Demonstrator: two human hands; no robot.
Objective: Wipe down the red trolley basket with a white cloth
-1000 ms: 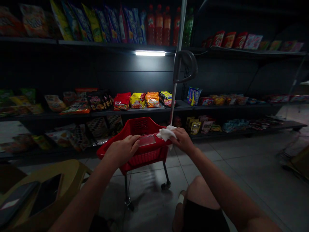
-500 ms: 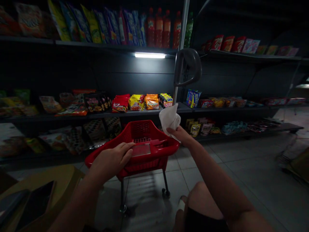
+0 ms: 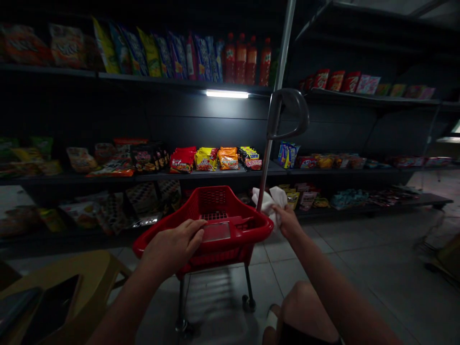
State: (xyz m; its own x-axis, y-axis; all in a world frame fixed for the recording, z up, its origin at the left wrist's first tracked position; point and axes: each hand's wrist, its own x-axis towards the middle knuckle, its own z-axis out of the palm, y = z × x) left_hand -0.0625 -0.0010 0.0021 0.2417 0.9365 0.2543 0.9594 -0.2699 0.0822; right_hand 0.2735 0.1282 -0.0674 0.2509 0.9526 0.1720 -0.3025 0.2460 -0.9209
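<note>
A red shopping cart [image 3: 215, 244] with a plastic basket on dark metal legs stands in front of me. My left hand [image 3: 178, 244] is closed over the near rim, fingers on the far side and thumb on the near side, beside the clear panel. From the cart's right side rises a metal pole [image 3: 264, 179] with a grey loop handle [image 3: 305, 117]. My right hand [image 3: 288, 221] is closed on a crumpled white cloth [image 3: 279, 195], which lies around the lower pole, just above the rim. Part of the cloth is hidden behind the pole.
Dark shelves [image 3: 201, 176] hold snack bags [image 3: 229, 158] and, higher up, red drink bottles [image 3: 240, 60]. At the lower left a yellow stool [image 3: 89, 268] carries a phone [image 3: 53, 306] and another dark flat object. Light floor tiles [image 3: 323, 268] extend to the right.
My right hand has lowered the cloth from above the rim onto the lower pole, to the right. My left hand stays on the rim. The whole view has shifted slightly.
</note>
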